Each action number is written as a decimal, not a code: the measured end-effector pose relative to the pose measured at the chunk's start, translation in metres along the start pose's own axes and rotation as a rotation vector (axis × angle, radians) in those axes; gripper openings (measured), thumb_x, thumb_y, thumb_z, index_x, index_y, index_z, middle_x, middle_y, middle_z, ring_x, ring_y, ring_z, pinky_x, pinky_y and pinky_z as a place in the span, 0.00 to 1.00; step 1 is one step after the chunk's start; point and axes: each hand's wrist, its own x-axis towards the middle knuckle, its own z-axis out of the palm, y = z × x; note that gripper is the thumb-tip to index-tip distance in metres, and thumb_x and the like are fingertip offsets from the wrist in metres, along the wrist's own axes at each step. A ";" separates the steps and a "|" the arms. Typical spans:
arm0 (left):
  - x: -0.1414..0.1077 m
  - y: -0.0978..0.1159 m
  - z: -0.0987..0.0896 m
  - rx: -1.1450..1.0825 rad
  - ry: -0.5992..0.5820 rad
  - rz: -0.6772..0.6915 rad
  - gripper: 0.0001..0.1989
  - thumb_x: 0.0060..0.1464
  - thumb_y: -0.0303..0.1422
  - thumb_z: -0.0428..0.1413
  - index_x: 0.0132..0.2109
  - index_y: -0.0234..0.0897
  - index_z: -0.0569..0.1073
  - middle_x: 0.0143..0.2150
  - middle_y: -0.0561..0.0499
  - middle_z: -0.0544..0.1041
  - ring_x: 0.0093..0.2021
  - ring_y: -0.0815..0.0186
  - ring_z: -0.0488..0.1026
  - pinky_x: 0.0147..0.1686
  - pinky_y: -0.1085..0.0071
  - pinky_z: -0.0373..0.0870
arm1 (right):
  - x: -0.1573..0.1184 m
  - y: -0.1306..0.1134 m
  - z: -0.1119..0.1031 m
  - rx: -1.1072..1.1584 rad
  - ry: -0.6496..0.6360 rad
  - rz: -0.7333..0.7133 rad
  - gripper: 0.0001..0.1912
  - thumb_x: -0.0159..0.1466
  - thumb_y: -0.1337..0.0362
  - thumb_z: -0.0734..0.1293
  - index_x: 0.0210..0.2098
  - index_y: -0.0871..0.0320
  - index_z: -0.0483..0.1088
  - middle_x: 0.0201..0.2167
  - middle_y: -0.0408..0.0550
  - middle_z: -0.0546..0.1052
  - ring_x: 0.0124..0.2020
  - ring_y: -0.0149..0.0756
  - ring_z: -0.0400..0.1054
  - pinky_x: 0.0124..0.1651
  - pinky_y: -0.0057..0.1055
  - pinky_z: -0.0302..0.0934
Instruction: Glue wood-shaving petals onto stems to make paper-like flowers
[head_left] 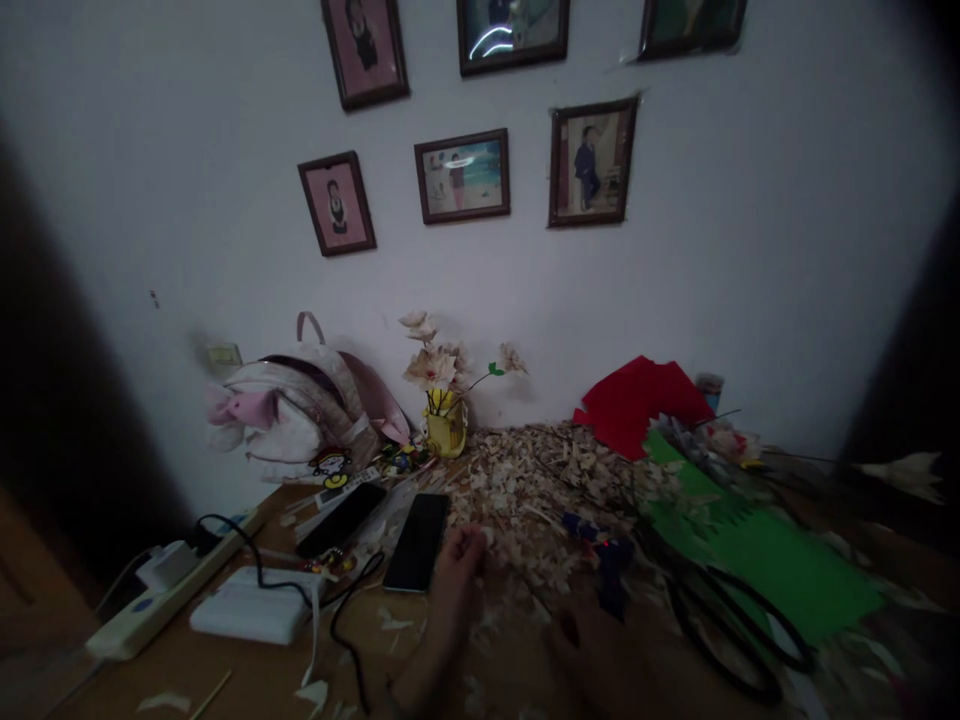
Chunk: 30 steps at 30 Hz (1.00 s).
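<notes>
My left hand [459, 572] hangs over the wood shavings with its fingers bunched, just right of a black smartphone [416, 541]. Nothing shows clearly between the fingers. My right hand [592, 650] is dark and blurred at the bottom of the view, directly below a dark blue tool, probably a hot glue gun [611, 572]. I cannot tell whether it grips that tool. A heap of pale wood shavings [540, 490] covers the middle of the desk. Black-handled scissors [735, 630] lie to the right on a sheet of green paper [772, 570].
A yellow vase of pale shaving flowers [442, 425] stands against the wall beside a backpack [300, 410]. Red paper [637, 405] lies behind the shavings. On the left are a second phone [341, 520], a white power bank [251, 605], and a power strip [172, 590] with black cables.
</notes>
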 end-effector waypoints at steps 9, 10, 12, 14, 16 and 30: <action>0.003 -0.003 -0.002 -0.066 0.013 0.000 0.11 0.34 0.36 0.61 0.25 0.37 0.68 0.18 0.60 0.66 0.18 0.73 0.62 0.20 0.77 0.55 | -0.003 -0.010 -0.003 0.290 0.110 -0.031 0.09 0.58 0.58 0.54 0.28 0.54 0.61 0.21 0.40 0.69 0.25 0.33 0.65 0.30 0.27 0.56; 0.004 -0.003 -0.003 -0.058 0.006 -0.001 0.10 0.34 0.35 0.60 0.25 0.37 0.68 0.17 0.60 0.66 0.18 0.73 0.61 0.20 0.77 0.54 | -0.004 -0.009 -0.002 0.292 0.090 -0.051 0.10 0.58 0.58 0.54 0.28 0.55 0.62 0.22 0.41 0.69 0.25 0.33 0.65 0.30 0.27 0.56; 0.006 -0.003 -0.005 -0.041 -0.009 -0.005 0.08 0.34 0.34 0.60 0.25 0.36 0.69 0.16 0.60 0.66 0.17 0.73 0.60 0.20 0.77 0.54 | -0.003 -0.007 0.002 0.283 0.058 -0.093 0.11 0.59 0.58 0.54 0.28 0.55 0.63 0.22 0.42 0.69 0.26 0.33 0.66 0.30 0.27 0.56; 0.006 -0.002 -0.006 -0.033 -0.019 -0.004 0.08 0.35 0.34 0.59 0.25 0.36 0.70 0.16 0.59 0.67 0.18 0.73 0.60 0.20 0.77 0.54 | -0.002 -0.003 0.008 0.260 0.082 -0.123 0.12 0.58 0.57 0.54 0.28 0.56 0.64 0.22 0.43 0.70 0.26 0.34 0.66 0.30 0.28 0.56; 0.006 0.001 -0.006 -0.041 -0.023 0.002 0.08 0.35 0.34 0.59 0.25 0.36 0.70 0.17 0.59 0.67 0.19 0.73 0.60 0.21 0.77 0.54 | -0.001 0.000 0.014 0.253 0.135 -0.133 0.12 0.58 0.57 0.55 0.28 0.56 0.64 0.21 0.43 0.69 0.24 0.33 0.65 0.29 0.28 0.55; 0.001 0.011 -0.003 -0.161 0.021 -0.059 0.08 0.32 0.31 0.60 0.25 0.35 0.73 0.22 0.56 0.70 0.23 0.72 0.66 0.27 0.75 0.64 | -0.003 -0.002 0.018 0.343 0.222 -0.101 0.14 0.57 0.53 0.56 0.25 0.55 0.65 0.20 0.43 0.69 0.23 0.34 0.64 0.27 0.27 0.56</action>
